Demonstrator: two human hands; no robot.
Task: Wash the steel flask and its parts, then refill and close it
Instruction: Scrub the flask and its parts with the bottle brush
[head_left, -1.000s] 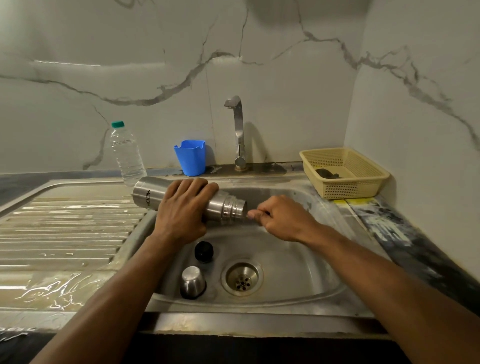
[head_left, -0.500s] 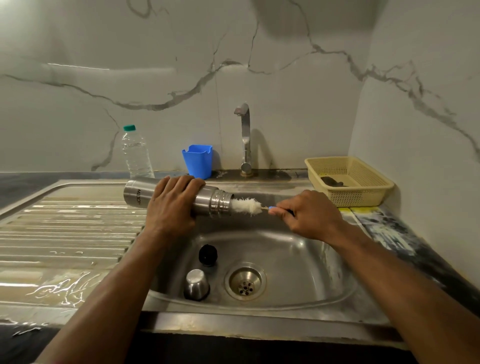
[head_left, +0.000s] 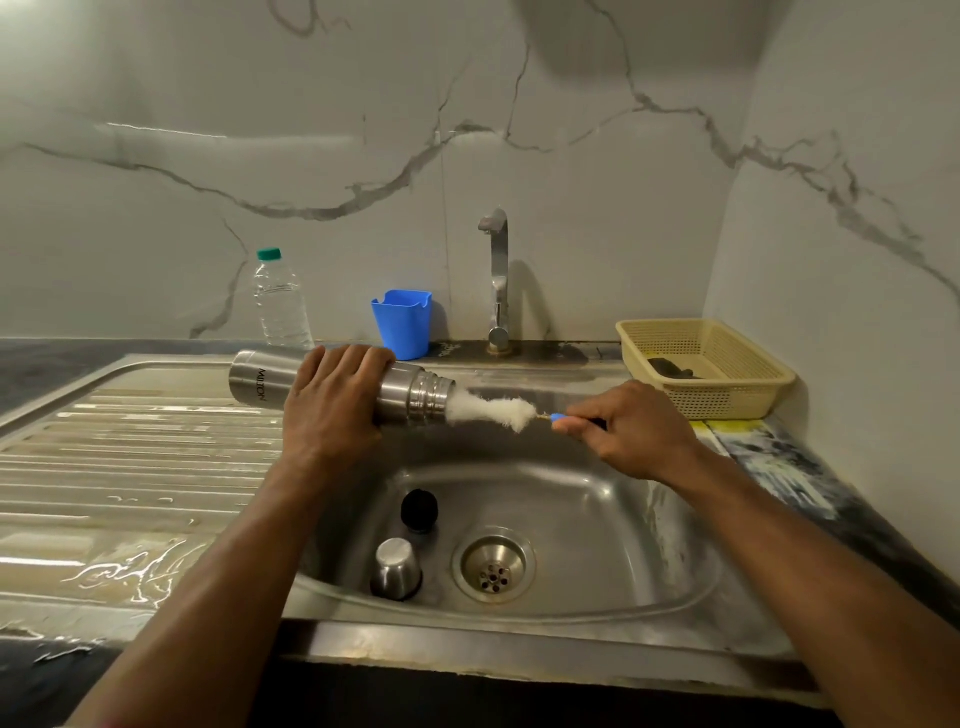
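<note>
both hands work above the sink (head_left: 597, 525). the left hand (head_left: 332, 410) has its fingers (head_left: 358, 358) curled round the steel flask (head_left: 260, 384), held on its side over the basin's left edge, mouth pointing right. the right hand (head_left: 634, 431) pinches the blue handle of a bottle brush (head_left: 493, 410), whose white bristles sit partly inside the mouth. the steel cup (head_left: 395, 566) and black stopper (head_left: 420, 510) lie in the basin near the drain.

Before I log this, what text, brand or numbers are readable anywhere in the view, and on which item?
"MILTON": printed in dark letters on the steel flask, near its base, running across the body as the left hand holds it sideways.
Plastic bottle: no readable label.
Blue cup, yellow basket, steel cap and black stopper in the sink: no text visible.
</note>
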